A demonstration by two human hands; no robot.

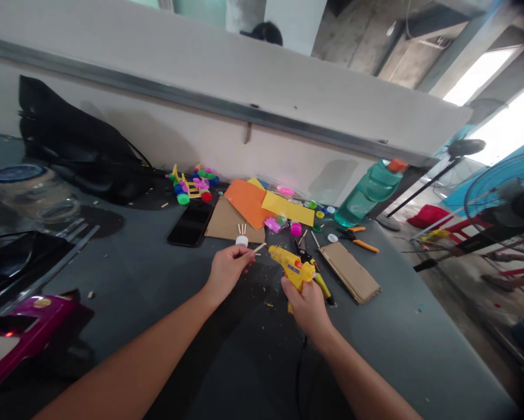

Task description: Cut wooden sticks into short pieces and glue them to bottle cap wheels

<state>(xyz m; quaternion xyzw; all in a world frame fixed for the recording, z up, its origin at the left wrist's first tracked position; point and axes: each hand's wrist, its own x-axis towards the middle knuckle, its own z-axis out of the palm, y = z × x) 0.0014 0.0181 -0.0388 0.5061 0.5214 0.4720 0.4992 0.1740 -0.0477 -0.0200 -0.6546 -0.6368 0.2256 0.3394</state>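
My left hand (227, 269) is closed in a pinch on a short wooden stick (259, 248), whose free end points up to the right. Just beyond those fingers is a white bottle cap (241, 240) with several small sticks (241, 229) upright at it; whether the hand touches the cap, I cannot tell. In my right hand (309, 306) is a yellow hot glue gun (292, 266), fingers wrapped around its handle. Its nozzle points left, close to the stick's tip. A black cord (300, 373) trails from the handle toward me.
Behind my hands lie a phone (191, 223), cardboard (220, 220), orange paper (247, 201) and colourful cap-wheeled models (192, 185). Folded cardboard (350, 272), orange-handled pliers (365, 245) and a teal bottle (367, 195) are on the right. A jar (34, 192) and magenta device (34, 332) stand left.
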